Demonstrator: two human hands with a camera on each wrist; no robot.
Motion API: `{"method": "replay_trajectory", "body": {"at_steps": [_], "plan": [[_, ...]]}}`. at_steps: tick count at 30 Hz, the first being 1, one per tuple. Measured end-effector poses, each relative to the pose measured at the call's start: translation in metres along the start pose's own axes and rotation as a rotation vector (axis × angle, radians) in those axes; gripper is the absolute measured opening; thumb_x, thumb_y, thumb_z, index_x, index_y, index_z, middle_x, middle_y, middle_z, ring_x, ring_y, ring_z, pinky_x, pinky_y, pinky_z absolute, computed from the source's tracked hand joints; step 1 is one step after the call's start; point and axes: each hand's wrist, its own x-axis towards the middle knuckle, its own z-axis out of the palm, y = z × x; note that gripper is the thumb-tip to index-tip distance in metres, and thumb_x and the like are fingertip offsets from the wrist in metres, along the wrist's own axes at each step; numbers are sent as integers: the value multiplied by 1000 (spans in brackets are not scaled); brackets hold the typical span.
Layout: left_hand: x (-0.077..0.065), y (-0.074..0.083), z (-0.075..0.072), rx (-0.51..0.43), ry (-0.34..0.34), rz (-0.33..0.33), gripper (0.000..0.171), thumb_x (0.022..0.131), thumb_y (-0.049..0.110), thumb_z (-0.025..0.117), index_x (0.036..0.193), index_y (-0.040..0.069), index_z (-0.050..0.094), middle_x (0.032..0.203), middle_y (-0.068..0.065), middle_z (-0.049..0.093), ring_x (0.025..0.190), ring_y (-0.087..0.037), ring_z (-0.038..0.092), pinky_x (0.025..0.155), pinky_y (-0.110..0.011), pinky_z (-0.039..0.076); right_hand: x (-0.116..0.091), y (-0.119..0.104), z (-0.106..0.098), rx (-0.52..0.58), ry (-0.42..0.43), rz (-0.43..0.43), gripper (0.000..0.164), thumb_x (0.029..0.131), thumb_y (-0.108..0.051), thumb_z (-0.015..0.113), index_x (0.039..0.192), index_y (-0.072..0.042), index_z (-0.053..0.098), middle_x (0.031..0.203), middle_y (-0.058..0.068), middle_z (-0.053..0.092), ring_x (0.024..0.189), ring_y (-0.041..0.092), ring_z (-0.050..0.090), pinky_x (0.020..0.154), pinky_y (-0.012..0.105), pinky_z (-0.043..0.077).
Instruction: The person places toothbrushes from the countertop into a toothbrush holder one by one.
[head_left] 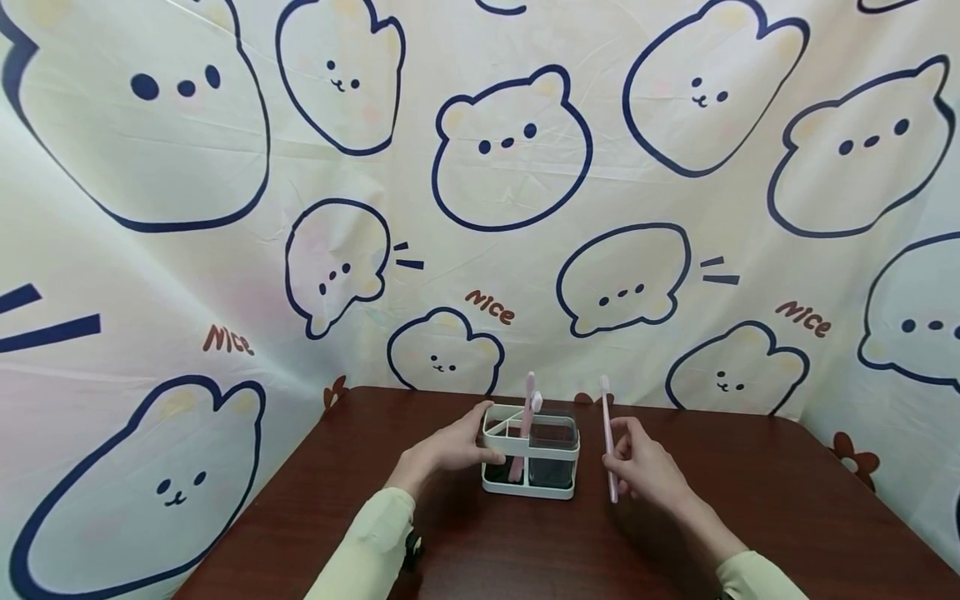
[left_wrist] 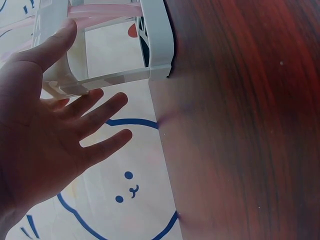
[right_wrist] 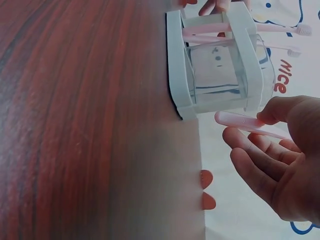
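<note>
A white toothbrush holder [head_left: 528,490] stands upright on the table. My left hand [head_left: 450,446] grips its left end, the thumb in front and the index finger behind, while the other fingers stick out in the left wrist view. Two pink toothbrushes [right_wrist: 205,29] lean in the left compartments, bristle heads above the rim. A clear cup [right_wrist: 215,75] fills the right side. Just right of the holder, my right hand [head_left: 643,467] pinches another pink toothbrush [head_left: 608,425] between thumb and fingers. That brush is nearly upright, apart from the holder, its handle end low.
The dark reddish-brown wooden table [head_left: 525,550] extends around both hands. Close behind its back edge hangs a pale cloth [head_left: 517,275] printed with blue-outlined animals, which also covers the sides. A dark item [head_left: 412,550] sits at the left wrist.
</note>
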Motion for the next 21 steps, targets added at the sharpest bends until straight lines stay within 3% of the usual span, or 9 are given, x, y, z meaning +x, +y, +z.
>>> {"method": "replay_trajectory", "body": {"at_steps": [11,21], "plan": [[0,1,-1,8,0,7,89,85,35,78,152,14,22,143,-12,46,122,-27,49,112,-59,36,4,-13,-1,-11,25,-60,58,91,-13,69,141,-14,40,85,7,59,59,26,65,47,33,51],[0,1,-1,11,-1,17,89,86,34,77,152,13,23,141,-11,46,121,-27,50,111,-59,37,11,-29,-1,-26,69,-131,52,91,-14,69,136,-15,43,84,6,60,60,19,61,51,29,50]]}}
